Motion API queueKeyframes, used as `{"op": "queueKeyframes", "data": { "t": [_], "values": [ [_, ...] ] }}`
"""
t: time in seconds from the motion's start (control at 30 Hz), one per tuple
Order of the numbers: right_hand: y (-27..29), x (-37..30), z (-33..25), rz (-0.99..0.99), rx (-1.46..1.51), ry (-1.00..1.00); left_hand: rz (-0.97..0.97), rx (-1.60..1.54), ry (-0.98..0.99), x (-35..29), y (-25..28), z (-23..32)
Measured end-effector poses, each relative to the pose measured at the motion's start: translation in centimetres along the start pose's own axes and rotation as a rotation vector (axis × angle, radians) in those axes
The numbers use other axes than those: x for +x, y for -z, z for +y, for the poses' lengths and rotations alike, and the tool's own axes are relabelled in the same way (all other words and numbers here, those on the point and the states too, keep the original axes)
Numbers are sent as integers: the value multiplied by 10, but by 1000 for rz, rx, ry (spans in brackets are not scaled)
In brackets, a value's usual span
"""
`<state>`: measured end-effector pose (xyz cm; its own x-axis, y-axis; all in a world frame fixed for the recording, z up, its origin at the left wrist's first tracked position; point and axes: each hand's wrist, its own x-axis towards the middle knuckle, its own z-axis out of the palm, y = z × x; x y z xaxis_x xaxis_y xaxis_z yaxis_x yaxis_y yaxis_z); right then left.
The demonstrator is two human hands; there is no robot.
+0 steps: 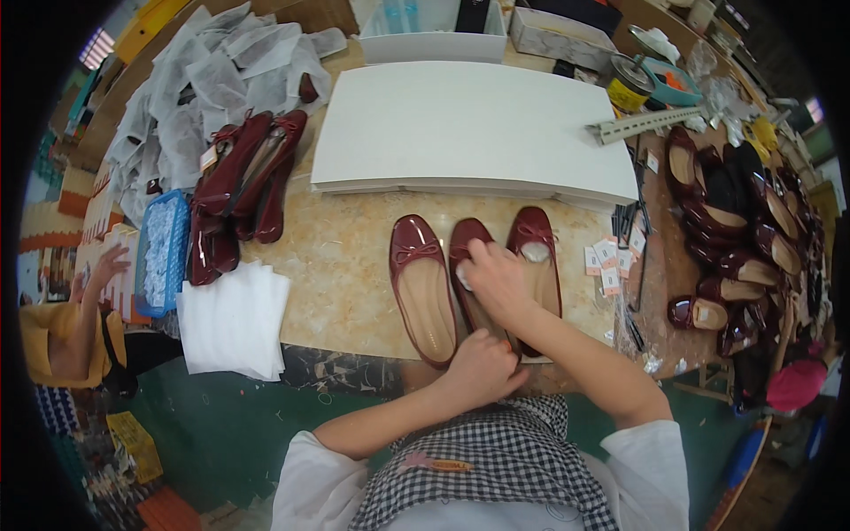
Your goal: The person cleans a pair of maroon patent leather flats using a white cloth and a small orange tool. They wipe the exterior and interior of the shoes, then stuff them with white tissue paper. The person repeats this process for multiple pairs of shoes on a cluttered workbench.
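Three dark red patent ballet flats with small bows lie side by side, toes pointing away from me. The left flat (418,292) has a bare beige insole. In the right flat (551,292) a white wad (535,252) sits at the toe opening. Over the middle flat (469,232) is my right hand (500,281), its fingers bent into the opening at a white wad of stuffing (463,273) that is partly hidden. My left hand (483,365) is closed around the heel end of the middle flat, which it mostly covers.
Behind the flats lies a stack of white cardboard (469,124). More red flats (243,177), white sheets (235,319) and a blue basket (164,252) of white wads stand left. Paper tags (609,261) and many red flats (726,239) lie right. Another person's hand (108,265) shows far left.
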<state>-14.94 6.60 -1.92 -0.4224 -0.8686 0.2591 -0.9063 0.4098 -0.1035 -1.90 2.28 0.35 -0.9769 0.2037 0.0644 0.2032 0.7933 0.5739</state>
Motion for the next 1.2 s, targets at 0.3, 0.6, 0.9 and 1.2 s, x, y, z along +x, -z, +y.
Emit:
{"op": "queueKeyframes", "data": {
  "t": [0.3,0.6,0.9,1.2],
  "values": [
    [5,13,26,-122,127,-286,-51,-27,-25,7,2,-4],
    [50,-38,14,49,623,-277,485,601,154,169,120,-150],
    [66,-90,28,220,1521,-735,286,211,-48,138,102,-61],
    [93,-61,-6,-335,1955,-916,593,-262,-218,5,72,-13]
  ]
}}
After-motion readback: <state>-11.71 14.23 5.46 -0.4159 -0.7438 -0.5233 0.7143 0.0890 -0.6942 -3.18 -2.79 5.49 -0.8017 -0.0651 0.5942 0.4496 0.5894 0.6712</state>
